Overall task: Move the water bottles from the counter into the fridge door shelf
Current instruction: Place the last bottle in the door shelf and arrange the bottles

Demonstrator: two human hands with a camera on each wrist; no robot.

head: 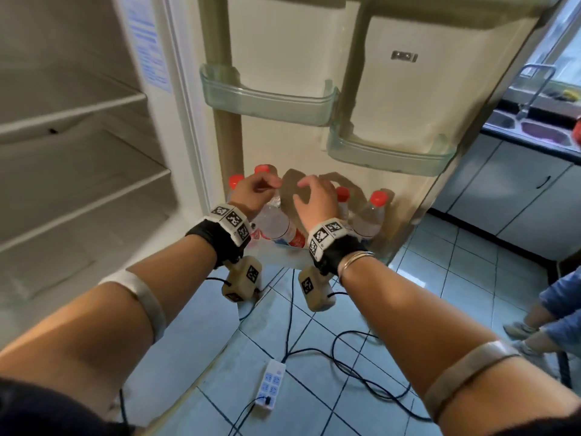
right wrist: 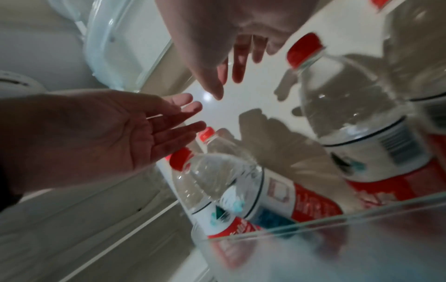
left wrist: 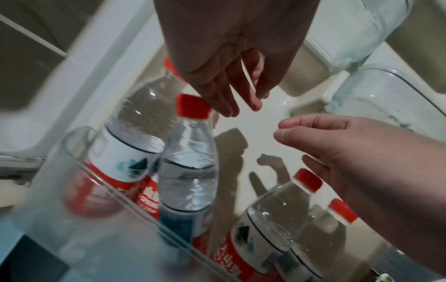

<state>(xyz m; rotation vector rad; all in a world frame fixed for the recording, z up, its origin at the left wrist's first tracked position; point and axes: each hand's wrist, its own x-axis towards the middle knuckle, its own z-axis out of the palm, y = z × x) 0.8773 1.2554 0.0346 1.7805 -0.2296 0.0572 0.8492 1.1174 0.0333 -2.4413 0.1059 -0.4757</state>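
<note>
Both hands free! We held our left hand [head: 251, 191] and right hand [head: 314, 199] with loose fingers, gripping nothing, just above the bottles [head: 276, 225] standing in the door shelf [left wrist: 101, 219].

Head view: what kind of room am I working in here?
Most likely a home kitchen: an open fridge door with water bottles in its bottom shelf, a sink set in a counter, and cabinets below.
</note>
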